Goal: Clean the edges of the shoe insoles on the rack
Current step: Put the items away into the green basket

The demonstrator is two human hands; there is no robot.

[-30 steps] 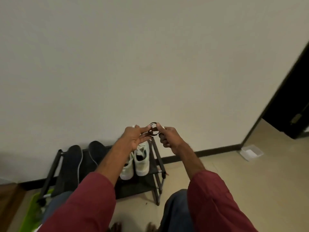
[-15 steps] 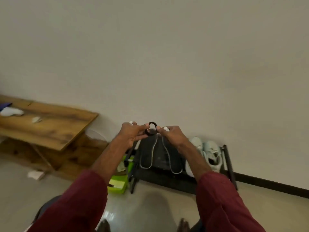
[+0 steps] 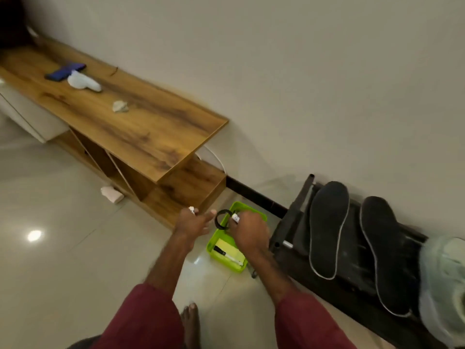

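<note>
pinches a small, blurred black ring [image 3: 222, 219] in the right hand [image 3: 247, 231], covering part of the green tray [image 3: 212, 241]. keeps left hand [image 3: 193, 224] slack, fingers straight, just beside the ring; contact unclear. sees two insoles [image 3: 327, 230] lying on the rack [image 3: 327, 290], apart from both hands; pale shoe [image 3: 445, 285] cut off at the edge.

right hand [image 3: 247, 233] pinches a small black ring [image 3: 222, 219] above a lime-green plastic tray [image 3: 210, 246] on the glossy tiled floor [image 3: 75, 260]. left hand [image 3: 192, 224], fingers extended, lies just beside the ring. two black pale-edged insoles [image 3: 327, 230] lie side by side on the dark metal rack [image 3: 281, 235].
</note>
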